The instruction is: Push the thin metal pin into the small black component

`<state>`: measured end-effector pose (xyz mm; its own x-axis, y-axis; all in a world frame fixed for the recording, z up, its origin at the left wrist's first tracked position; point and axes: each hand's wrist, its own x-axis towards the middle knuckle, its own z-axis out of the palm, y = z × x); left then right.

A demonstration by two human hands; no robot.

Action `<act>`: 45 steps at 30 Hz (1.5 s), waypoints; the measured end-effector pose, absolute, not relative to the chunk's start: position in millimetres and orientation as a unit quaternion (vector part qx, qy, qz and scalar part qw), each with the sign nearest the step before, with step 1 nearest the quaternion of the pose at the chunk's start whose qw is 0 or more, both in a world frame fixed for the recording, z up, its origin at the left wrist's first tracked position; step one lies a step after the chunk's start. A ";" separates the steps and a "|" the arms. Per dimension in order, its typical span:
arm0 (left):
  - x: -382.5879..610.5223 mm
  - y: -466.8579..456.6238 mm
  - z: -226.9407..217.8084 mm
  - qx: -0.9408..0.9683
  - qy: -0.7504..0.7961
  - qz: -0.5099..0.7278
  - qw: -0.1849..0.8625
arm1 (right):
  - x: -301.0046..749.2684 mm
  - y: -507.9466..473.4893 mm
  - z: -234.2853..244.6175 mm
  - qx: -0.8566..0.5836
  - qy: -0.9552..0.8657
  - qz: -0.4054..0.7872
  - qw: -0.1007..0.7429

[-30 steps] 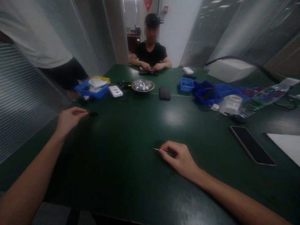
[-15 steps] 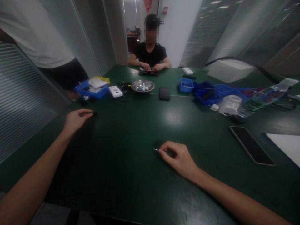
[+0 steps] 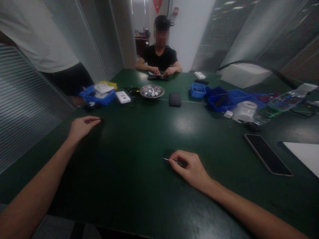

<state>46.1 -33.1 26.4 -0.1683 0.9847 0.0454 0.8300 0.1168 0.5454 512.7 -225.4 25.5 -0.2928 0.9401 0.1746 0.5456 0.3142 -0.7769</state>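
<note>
My left hand [image 3: 81, 127] reaches out over the left part of the dark green table [image 3: 139, 139]. Its fingertips are pinched on a small dark object [image 3: 101, 120] that lies on the table; I cannot make out what it is. My right hand [image 3: 190, 167] rests on the table near the middle, fingers closed on a thin metal tool [image 3: 167, 159] whose tip points left.
A phone [image 3: 267, 153] lies at the right, a white sheet [image 3: 302, 152] beside it. Farther back stand blue bins [image 3: 219, 97], a metal bowl [image 3: 152, 90], a black case [image 3: 174, 99] and a white box [image 3: 123, 97]. A person sits opposite; another stands at the far left.
My left hand has slid forward and to the right until its fingertips reached the small dark object. My right hand has stayed in place.
</note>
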 end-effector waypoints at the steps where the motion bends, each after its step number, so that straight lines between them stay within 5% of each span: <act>1: 45.7 -33.1 26.3 0.623 0.729 0.231 0.162 | 512.5 -225.3 25.7 -0.499 -0.744 0.304 0.324; 8: 64.3 -35.8 23.2 0.674 0.672 0.230 0.202 | 510.6 -224.3 26.0 -0.499 -0.745 0.300 0.326; 19: 256.3 -144.4 26.1 0.872 0.313 0.180 0.331 | 512.5 -221.8 28.5 -0.520 -0.729 0.307 0.323; 45: 274.9 -155.9 18.2 0.888 0.263 0.188 0.326 | 503.0 -216.2 26.9 -0.507 -0.740 0.315 0.311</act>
<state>274.9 -155.9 18.2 0.7913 0.5893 0.1631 0.3437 -0.6493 0.6784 503.0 -216.2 26.9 -0.2932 0.9458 0.1398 0.5537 0.2872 -0.7816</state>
